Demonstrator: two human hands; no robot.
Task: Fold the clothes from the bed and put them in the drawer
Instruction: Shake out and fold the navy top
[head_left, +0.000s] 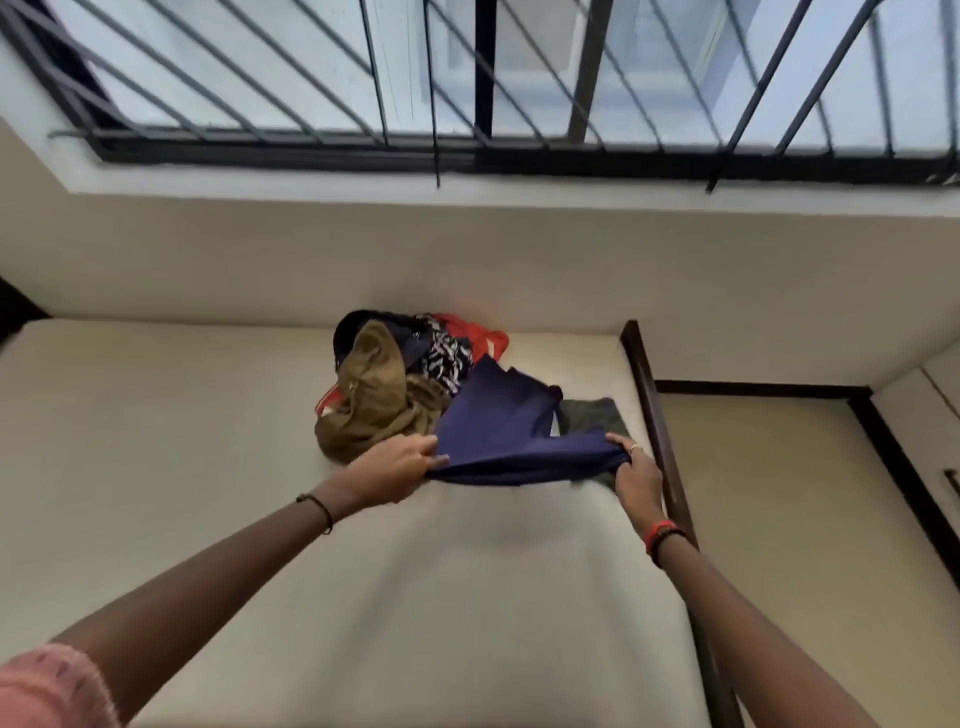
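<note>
Bed (218, 467): bare cream mattress, dark wooden frame along its right edge; near end cut off by the frame bottom. Clothes pile (400, 379) sits at the far end near the wall: tan, patterned and red-orange pieces, individual garments hard to separate. Navy garment (498, 426): stretched left-right between both hands, near edge lifted just above the mattress, far part trailing toward the pile; type unclear. It partly covers a grey-green cloth (592, 413). Left hand (400, 470) pinches the left corner; right hand (636, 473) clenched on the right corner.
</note>
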